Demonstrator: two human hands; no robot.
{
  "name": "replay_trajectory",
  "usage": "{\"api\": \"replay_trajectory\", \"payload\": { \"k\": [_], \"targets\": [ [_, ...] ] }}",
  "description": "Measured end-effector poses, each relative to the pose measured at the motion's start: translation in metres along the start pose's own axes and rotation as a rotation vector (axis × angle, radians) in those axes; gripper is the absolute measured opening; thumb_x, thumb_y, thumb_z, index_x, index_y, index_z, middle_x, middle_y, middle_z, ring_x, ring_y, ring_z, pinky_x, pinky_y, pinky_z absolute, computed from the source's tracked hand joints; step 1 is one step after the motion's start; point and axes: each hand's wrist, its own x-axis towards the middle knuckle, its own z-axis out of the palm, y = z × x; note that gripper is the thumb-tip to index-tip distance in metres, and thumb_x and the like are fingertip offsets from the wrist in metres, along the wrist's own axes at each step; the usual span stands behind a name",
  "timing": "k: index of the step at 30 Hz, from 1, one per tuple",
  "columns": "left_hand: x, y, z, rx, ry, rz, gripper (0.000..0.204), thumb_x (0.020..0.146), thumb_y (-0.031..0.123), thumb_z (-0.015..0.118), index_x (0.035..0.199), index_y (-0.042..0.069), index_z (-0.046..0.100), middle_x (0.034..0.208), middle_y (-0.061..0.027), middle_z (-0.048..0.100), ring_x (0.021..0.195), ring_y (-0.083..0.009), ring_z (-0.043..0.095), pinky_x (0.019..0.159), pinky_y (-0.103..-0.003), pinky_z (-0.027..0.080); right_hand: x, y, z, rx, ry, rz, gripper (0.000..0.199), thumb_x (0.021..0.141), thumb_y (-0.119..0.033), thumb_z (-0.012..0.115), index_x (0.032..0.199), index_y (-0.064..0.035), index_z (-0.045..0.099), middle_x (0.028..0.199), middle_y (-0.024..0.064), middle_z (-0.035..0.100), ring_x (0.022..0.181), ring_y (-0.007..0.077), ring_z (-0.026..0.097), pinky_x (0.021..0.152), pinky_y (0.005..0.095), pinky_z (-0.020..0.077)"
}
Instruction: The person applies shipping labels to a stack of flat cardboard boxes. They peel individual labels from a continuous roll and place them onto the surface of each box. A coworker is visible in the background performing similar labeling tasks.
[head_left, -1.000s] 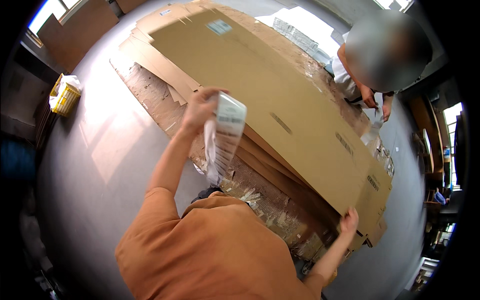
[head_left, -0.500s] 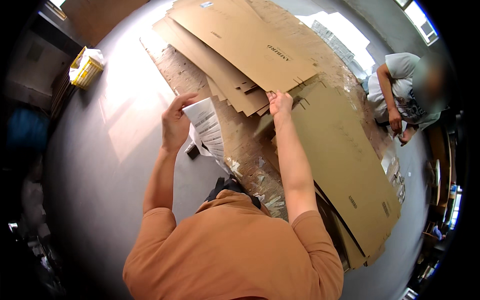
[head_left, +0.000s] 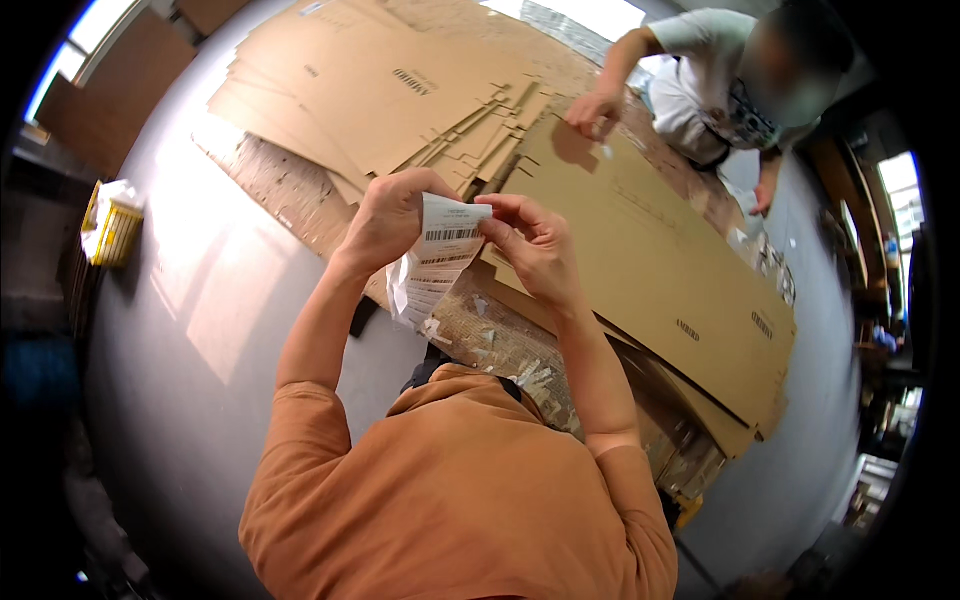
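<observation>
Firstly, between nine and ten o'clock: one yellow basket [head_left: 118, 235], slatted, with white material inside, standing on the grey floor [head_left: 190, 430]. At ten o'clock: one large brown board [head_left: 112, 105], upright.

At eleven o'clock: one stack of flat brown cardboard [head_left: 330, 110], sheets fanned unevenly, slotted flaps toward the middle, dark print on top. Beneath it, one worn wooden tabletop [head_left: 265, 180], its surface scuffed and scraped.

Near centre, toward ten o'clock: left hand [head_left: 388, 222], closed, grasping the left edge of the label strip. Just off centre, toward eleven: one white label strip [head_left: 448, 255], printed with barcodes, held above the tabletop, its lower part hanging in folds toward seven o'clock. Near centre, toward one: right hand [head_left: 533, 245], thumb and forefinger pinching the strip's upper right corner.

At one o'clock: one co-worker's hand [head_left: 597, 110], over the far end of the second stack; contact cannot be told. From one to four o'clock: second cardboard stack [head_left: 670, 270], flat, printed, edges misaligned. At two o'clock: one co-worker [head_left: 720, 100] in a pale shirt, beyond the tabletop.
</observation>
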Motion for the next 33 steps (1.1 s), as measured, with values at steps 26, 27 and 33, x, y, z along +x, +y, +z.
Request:
{"api": "replay_trajectory", "payload": {
  "k": [26,27,33],
  "targets": [
    [0.081,-0.115,0.155,0.330,-0.304,0.075,0.015,0.083,0.021,0.059,0.087,0.007,0.064,0.084,-0.0090,0.064,0.082,-0.0302,0.061,0.068,-0.040,0.048,0.041,0.103,-0.199,-0.195,0.554,0.373,0.014,0.087,-0.012,0.063,0.090,0.0023,0.062,0.073,0.0009,0.061,0.052,0.0029,0.041,0.045,0.0194,0.0307],
    [0.082,-0.116,0.154,0.332,-0.301,0.075,0.015,0.084,0.022,0.059,0.087,0.008,0.063,0.084,-0.0082,0.064,0.082,-0.0297,0.061,0.069,-0.040,0.047,0.050,0.106,-0.199,-0.206,0.533,0.384,0.014,0.087,-0.011,0.063,0.089,0.0024,0.062,0.073,0.0008,0.061,0.053,0.0029,0.041,0.045,0.0195,0.0306],
    [0.079,-0.118,0.157,0.314,-0.245,0.124,0.012,0.083,0.019,0.059,0.086,0.008,0.062,0.084,-0.0078,0.063,0.082,-0.0287,0.061,0.068,-0.040,0.047,0.067,0.127,-0.193,-0.261,0.495,0.404,0.013,0.087,-0.011,0.063,0.086,0.0028,0.063,0.072,0.0006,0.060,0.059,0.0057,0.046,0.051,0.0213,0.0359]
  ]
}}
